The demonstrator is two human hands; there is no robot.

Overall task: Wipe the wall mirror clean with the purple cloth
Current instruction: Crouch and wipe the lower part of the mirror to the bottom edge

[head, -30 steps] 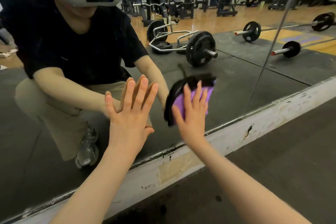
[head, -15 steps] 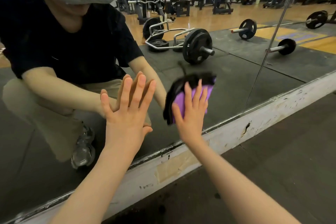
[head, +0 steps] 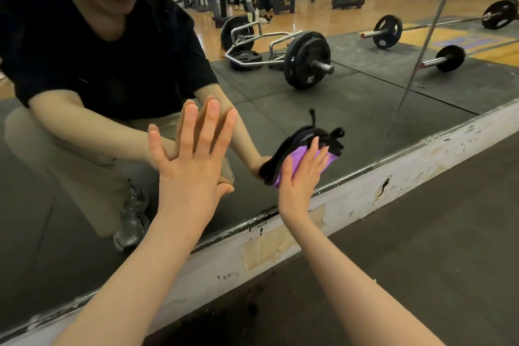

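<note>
While the right hand [head: 302,177] has the purple cloth [head: 300,161] pressed flat against the wall mirror [head: 365,109] with straight fingers, the left hand [head: 191,166] is planted open-palmed on the glass just beside it, holding nothing. The cloth sits low on the mirror, just above the chipped white base ledge [head: 421,166], with its black backing bunched up at the top edge.

Biggest worry for me is that bare left palm — skin on glass probably leaves a fresh smear right where it's meant to end up clean, so that patch would need another pass. Also the cloth isn't really gripped, only pushed, so a fast stroke could let it slide out from under the fingers and drop. And wiping this low, the cloth could drag along the flaky ledge and pick up grit — then scratch or streak the glass.
</note>
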